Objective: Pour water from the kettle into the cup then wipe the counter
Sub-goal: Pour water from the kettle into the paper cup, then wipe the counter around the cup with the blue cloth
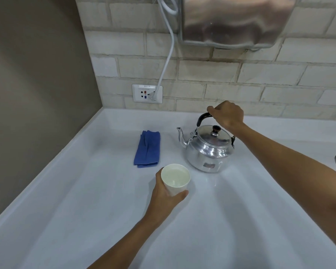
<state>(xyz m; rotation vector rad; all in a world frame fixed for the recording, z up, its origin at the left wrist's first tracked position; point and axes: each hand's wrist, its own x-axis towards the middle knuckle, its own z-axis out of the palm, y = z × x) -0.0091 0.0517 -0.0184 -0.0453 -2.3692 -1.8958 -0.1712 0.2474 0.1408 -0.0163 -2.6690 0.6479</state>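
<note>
Now the right hand (228, 115) clenched the kettle (209, 150) handle on the counter (85, 210), left hand (168, 197) gripped the cup (175, 179) beside it; a tilted cup risked spilling.

White counter (105, 220), folded blue cloth (147, 149) near the back, metal kettle (208, 150) standing beside it

Both hands curled: left (166, 197) low, right (228, 114) seemingly clenched

Pale brick wall (221, 74) with a socket (147, 93); brown side wall (37, 84); perhaps a steel dryer (237, 22) overhead.
</note>
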